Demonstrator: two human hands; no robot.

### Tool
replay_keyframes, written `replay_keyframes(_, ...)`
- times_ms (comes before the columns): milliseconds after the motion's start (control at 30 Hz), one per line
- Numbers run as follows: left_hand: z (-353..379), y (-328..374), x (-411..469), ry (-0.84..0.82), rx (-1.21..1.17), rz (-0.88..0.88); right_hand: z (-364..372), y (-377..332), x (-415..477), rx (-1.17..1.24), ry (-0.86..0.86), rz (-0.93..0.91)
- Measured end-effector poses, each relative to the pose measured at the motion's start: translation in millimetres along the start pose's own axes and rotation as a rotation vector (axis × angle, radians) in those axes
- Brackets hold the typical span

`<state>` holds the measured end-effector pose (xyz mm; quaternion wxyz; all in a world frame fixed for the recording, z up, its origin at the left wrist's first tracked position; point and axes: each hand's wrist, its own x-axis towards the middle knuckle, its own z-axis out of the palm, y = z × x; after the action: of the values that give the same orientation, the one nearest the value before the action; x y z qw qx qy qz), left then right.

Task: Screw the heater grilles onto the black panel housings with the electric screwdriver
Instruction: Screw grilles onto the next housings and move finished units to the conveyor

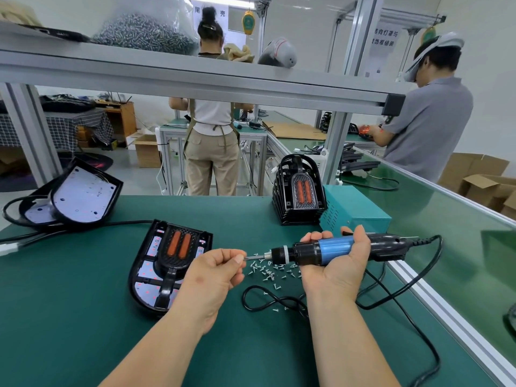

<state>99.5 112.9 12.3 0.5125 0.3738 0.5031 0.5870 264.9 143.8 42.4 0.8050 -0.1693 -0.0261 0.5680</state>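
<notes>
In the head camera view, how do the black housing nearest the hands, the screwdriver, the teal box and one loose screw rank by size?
1. Black housing
2. Screwdriver and teal box: roughly alike; the box sits farther away, so unranked
3. Loose screw, smallest

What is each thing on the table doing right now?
electric screwdriver: held level above the mat
right hand: grips the electric screwdriver
left hand: pinches the bit
screws: loose, scattered on the mat
panel housing: lying flat, grille resting on it
</notes>
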Motion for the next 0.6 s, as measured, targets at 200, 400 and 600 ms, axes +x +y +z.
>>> replay_keyframes(200, -3.2, 1.2, 1.7, -0.031, 0.028, -0.053, 0.5, -0.6, -1.1, -0.015, -0.071, -0.021)
replay_keyframes(400, -1.7, 4.6, 0.0, -0.029, -0.020, -0.127, 2.2, 0.7, -3.3, -0.049, -0.130, -0.041)
replay_keyframes(600, -0.4, 2.8, -1.0, -0.007, -0.003, -0.128, 4.4, 1.1, -5.5, -0.078, -0.166, -0.072)
